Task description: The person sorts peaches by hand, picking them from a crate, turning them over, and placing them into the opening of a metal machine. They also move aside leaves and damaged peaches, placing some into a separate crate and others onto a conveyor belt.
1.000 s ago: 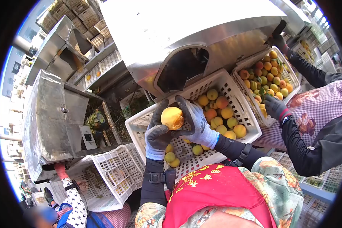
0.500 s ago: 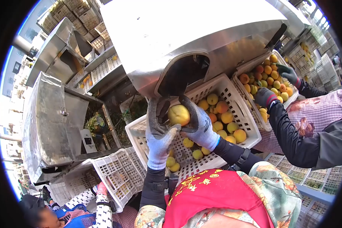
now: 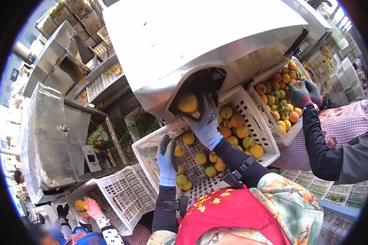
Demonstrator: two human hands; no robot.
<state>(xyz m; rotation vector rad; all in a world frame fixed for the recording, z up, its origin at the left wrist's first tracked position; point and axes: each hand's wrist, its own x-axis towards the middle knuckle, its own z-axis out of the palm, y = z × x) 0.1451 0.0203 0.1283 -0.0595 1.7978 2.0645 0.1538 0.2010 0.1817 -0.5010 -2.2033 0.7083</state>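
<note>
My right hand (image 3: 204, 122), in a blue-grey glove with a dark palm, holds a yellow peach (image 3: 187, 103) at the dark opening (image 3: 204, 79) of a metal machine. Lower and to the left, my left hand (image 3: 166, 159), gloved the same way, hangs over the left part of a white plastic crate (image 3: 270, 143). Its fingers point away from me, beside a peach (image 3: 179, 150) in the crate, and I see nothing held in them. More yellow and orange peaches (image 3: 242, 131) lie in the crate, mostly on its right side.
At the right, a person's gloved hands (image 3: 304, 93) work over another peach-filled crate (image 3: 288, 139). A person's pink-gloved hand (image 3: 95, 208) holds a fruit by a crate (image 3: 126, 200) at lower left. Metal housings (image 3: 49, 134) stand at the left.
My right hand has carried the peach forward from over the crate to the machine's opening. My left hand has left the peach and dropped back to the crate's left side.
</note>
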